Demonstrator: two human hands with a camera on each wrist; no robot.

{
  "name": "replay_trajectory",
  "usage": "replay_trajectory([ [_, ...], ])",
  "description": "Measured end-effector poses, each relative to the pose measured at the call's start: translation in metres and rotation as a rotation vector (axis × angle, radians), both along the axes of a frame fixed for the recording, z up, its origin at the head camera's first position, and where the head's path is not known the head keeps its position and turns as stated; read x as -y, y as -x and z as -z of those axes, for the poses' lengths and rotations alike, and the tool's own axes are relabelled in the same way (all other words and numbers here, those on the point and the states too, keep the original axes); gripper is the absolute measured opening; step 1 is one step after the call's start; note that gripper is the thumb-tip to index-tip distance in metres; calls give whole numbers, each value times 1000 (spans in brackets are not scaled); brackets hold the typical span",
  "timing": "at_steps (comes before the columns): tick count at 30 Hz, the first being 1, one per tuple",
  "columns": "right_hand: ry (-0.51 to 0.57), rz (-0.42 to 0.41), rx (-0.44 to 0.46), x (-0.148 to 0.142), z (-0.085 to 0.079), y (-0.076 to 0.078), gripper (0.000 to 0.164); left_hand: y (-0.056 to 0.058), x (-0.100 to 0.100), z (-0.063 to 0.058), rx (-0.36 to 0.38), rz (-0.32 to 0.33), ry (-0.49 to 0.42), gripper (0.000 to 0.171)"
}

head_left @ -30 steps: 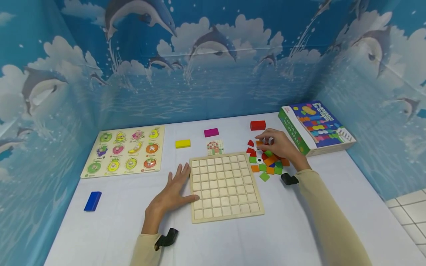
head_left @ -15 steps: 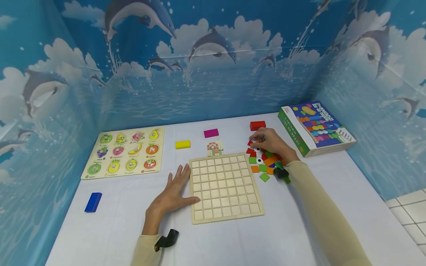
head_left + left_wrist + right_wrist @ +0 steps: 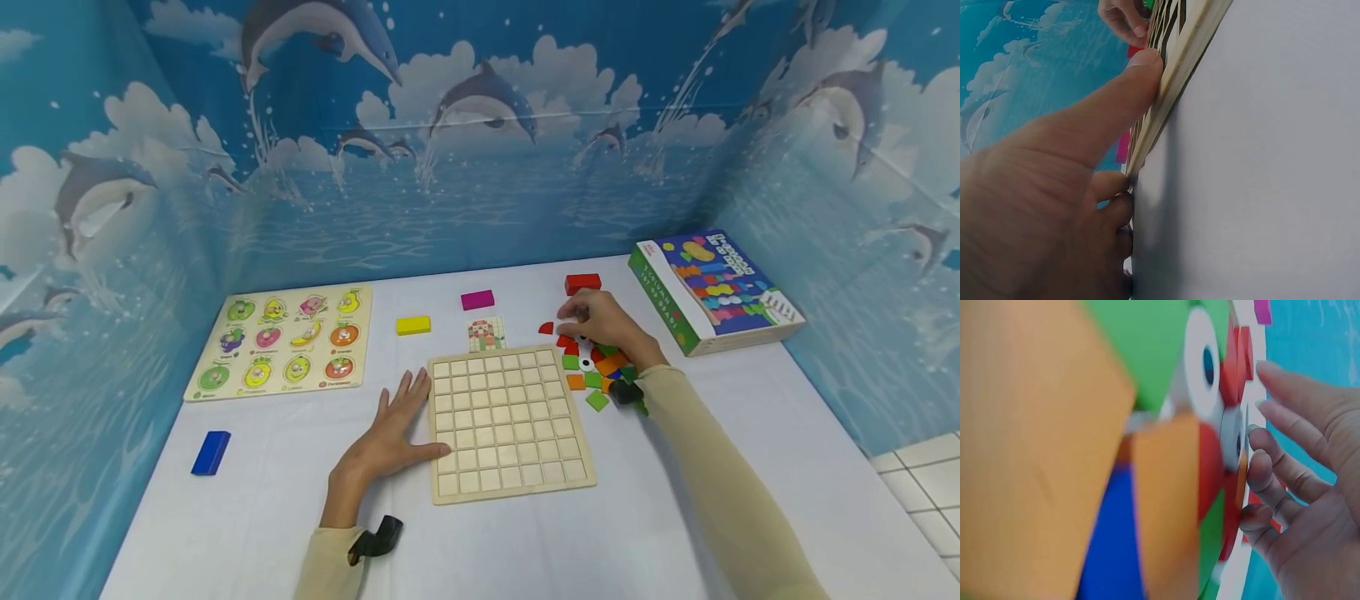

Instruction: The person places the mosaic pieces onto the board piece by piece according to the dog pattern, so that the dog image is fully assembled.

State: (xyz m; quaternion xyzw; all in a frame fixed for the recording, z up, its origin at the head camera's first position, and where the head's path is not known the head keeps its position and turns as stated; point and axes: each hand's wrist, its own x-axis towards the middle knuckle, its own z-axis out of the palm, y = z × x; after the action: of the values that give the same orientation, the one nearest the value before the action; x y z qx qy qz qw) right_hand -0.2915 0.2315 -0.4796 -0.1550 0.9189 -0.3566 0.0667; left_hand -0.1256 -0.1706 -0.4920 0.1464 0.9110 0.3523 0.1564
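Observation:
My left hand (image 3: 386, 437) lies spread at the left edge of a wooden grid board (image 3: 506, 421). Its thumb rests over the rim, as the left wrist view also shows, and the other fingers are along the side. Beyond the board's upper right corner, my right hand (image 3: 603, 323) hovers at the top of a pile of flat colored tiles (image 3: 592, 379). Its fingers are loosely bent, and the right wrist view shows nothing between them. A red rounded piece (image 3: 547, 328) lies just left of those fingertips. White discs with dark centers (image 3: 1200, 359) sit among the tiles; the hand hides part of the pile.
A small picture card (image 3: 486, 333) lies behind the board. Around it are yellow (image 3: 413, 325), magenta (image 3: 477, 299) and red (image 3: 582, 284) blocks. A fruit puzzle board (image 3: 281, 343) and a blue block (image 3: 211, 452) are at left; a game box (image 3: 716, 292) stands at right.
My right hand has moved left across the top of the pile. One red rounded piece has shifted left, apart from the other tiles. The left hand stays in place.

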Motion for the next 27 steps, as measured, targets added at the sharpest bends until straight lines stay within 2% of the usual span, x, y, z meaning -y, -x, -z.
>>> replay_trajectory([
  [3, 27, -60, -14, 10, -1, 1, 29, 0, 1, 0, -7, -6, -11, 120],
  [7, 24, -104, -32, 19, -1, 3, 24, 1, 0, 2, -12, 0, -11, 119],
  [11, -2, -84, -24, 23, -1, 4, 18, 2, 0, 2, -6, 5, -2, 120],
  [19, -18, -57, 6, 22, -2, 3, 18, 2, -1, 1, 6, -6, -8, 121],
  [23, 10, -37, -23, 22, -2, -2, 17, 2, -1, 3, 0, -4, -21, 120],
  [27, 113, -62, -60, 26, -9, -12, 15, 1, -1, 2, -2, -6, -18, 121],
])
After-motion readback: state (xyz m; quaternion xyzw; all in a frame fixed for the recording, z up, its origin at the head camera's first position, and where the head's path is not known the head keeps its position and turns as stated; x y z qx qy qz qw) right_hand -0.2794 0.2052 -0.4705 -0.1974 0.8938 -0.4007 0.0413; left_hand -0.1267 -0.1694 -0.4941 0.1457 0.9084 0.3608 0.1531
